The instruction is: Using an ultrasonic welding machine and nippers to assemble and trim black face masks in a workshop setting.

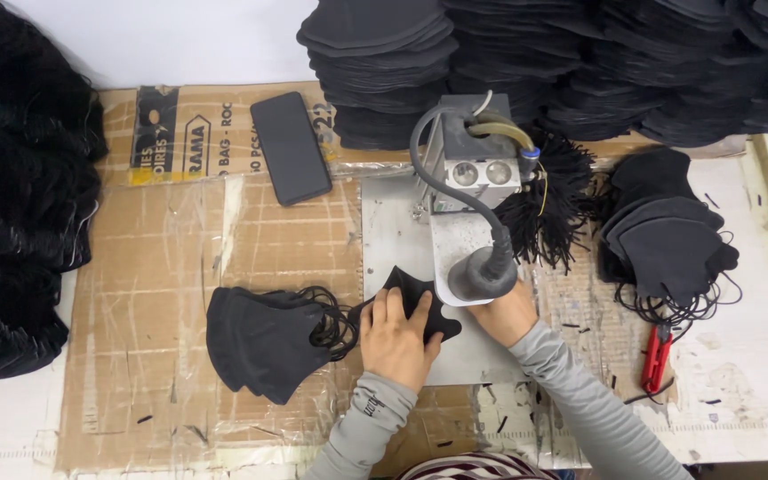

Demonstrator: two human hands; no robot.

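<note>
nearest the camera, two grey sleeves reach up from the bottom edge. the left hand [395, 338] lies flat, fingers spread, pressing a black face mask [420, 300] onto the pale metal plate [393, 236] in the middle of the tabletop [740, 391]; its grip is wide, palm down on the fabric rather than pinching it. the right hand [507, 313] sits just beside it, mostly hidden under the round grey head of the small machine [477, 178], so i cannot tell how its grip stands. the mask's far edge tucks under that head.

just left of the left hand lies a stack of finished black masks [264, 338] with loops trailing, on taped cardboard [153, 267]. to the right, red snips [656, 357] lie on the tabletop, near another small pile of masks [664, 236].

farther back, a bundle of black ear loops [548, 209] rests beside the machine, and a dark phone [291, 148] lies on the cardboard. along the wall stand tall stacks of black masks [580, 62]; a black heap [15, 187] fills the left edge.
</note>
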